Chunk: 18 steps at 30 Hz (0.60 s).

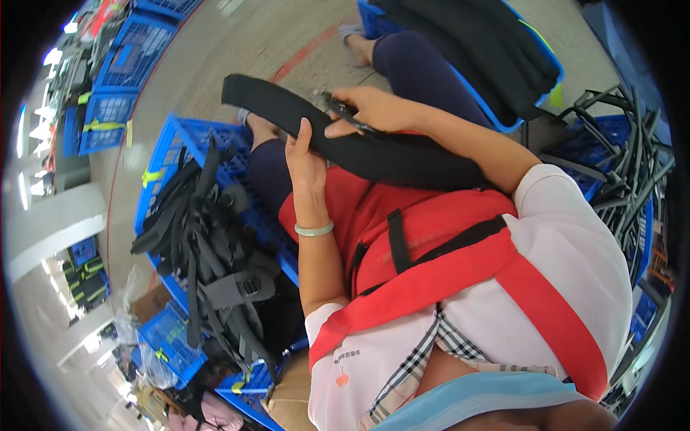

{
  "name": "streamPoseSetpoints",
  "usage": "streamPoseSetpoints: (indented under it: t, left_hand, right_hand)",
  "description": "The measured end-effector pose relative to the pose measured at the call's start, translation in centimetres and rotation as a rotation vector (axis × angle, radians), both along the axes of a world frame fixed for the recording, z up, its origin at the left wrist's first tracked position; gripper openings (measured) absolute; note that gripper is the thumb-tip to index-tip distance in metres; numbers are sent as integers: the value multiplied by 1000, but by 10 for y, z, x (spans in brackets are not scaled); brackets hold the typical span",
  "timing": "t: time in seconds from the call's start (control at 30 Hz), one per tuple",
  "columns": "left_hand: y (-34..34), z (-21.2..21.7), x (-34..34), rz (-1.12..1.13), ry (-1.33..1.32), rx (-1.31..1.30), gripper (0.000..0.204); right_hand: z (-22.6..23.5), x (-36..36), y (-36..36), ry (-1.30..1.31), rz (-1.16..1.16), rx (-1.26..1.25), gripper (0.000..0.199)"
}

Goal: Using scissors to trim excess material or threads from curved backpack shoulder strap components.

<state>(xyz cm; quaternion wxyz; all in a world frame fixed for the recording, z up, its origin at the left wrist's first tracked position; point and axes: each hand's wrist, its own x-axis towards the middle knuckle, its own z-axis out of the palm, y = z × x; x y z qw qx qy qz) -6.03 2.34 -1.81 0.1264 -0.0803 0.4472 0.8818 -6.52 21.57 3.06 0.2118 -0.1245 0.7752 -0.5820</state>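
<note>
Strap (316,126), black and padded, a long curved band held up over the person's lap, running from the upper left down toward the right, where it sinks behind the right forearm. Left hand (305,161) comes up from below and grips it around the middle, thumb raised against the near face, the other fingers wrapped behind and out of sight. Right hand (370,109) sits on top, further along, fingers curled together and pinching a small dark tool (343,109) flat against the strap's upper edge; what kind of tool it is I cannot tell. A pale green bangle (314,230) rings the left wrist.

Under the strap lies a red bag (424,237), resting on the lap against the body, with black webbing crossing it and a broad red band running over the person's pink top. Dark blue trousers (424,72) stretch away above the hands, a bare foot showing on the concrete floor (266,36) beyond.

On the person's left, a blue plastic crate (162,161) holds a tangled heap of black straps and buckles (215,266), close beside the knee. On the far side of the legs, another blue crate (543,90) is stacked with black padded pieces. On the right, a bundle of black bent rods (625,158) pokes up out of more blue crates. More blue crates stand well off at the upper left.
</note>
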Motion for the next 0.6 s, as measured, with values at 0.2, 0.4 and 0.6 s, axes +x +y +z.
streamPoseSetpoints:
  t: [0.2, 0.4, 0.6]
  left_hand:
    - [33, -1, -10, -151, 83, -119, 41]
    - [1, -31, -4, -190, -60, -76, 31]
    - [18, -38, -6, -281, -37, -89, 30]
  right_hand:
    - [-43, -14, 40, 111, -442, -182, 28]
    - [-44, -62, 178, 159, -1098, -919, 15]
    - [-159, -50, 265, 44, -1440, -818, 15]
